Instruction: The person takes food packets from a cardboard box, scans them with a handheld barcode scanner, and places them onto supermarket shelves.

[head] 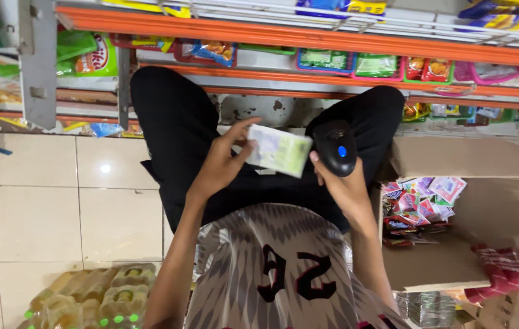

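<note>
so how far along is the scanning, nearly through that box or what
Done: cannot tell; no pile of finished packets shows. In hand: the left hand holds a pale green packet up to the black scanner in the right hand's grip. Left: the open cardboard box beside the right arm holds a heap of small sachets, so plenty seems to remain.

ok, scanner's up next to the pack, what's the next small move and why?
Probably tilt the pale green packet in the left hand so one face turns toward the black handheld scanner in the right hand. The scanner sits right beside the packet's end, and no code is visible from here, so a small turn seems the likeliest fix.
</note>
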